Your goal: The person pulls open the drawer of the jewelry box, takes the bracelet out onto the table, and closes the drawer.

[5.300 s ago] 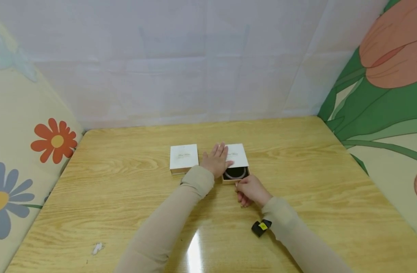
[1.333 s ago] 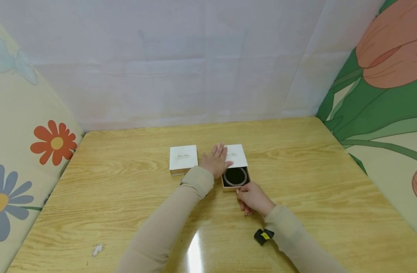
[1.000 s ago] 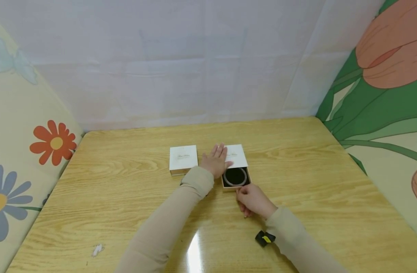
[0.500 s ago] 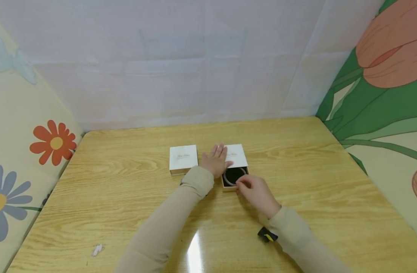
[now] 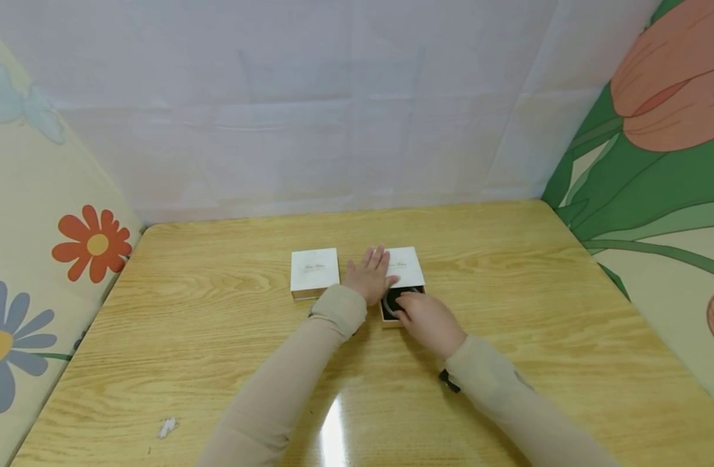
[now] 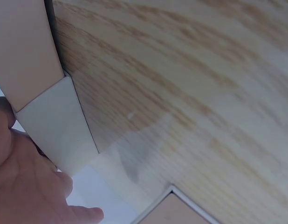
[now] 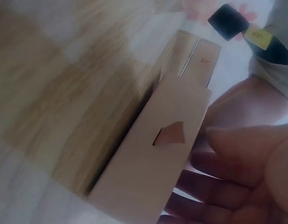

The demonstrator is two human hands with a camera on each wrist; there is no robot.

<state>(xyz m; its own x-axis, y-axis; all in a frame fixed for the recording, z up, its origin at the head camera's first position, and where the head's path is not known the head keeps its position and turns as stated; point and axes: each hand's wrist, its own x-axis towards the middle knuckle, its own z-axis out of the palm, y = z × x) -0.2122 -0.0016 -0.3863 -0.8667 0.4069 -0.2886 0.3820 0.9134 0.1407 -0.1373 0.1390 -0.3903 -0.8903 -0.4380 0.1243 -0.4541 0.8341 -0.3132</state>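
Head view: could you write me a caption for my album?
The left hand rests on a partly open white drawer box; the right hand reaches over its bracelet.

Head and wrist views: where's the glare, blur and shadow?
Head: bright white glare streak on the glossy yellow wood-grain table, gold print on the left-hand white square cardboard box too small to read; left wrist: hazy and soft, table grain washed out toward the right; right wrist: grain blurred, narrow dark shadow where the pale-pink cardboard drawer front meets the table.
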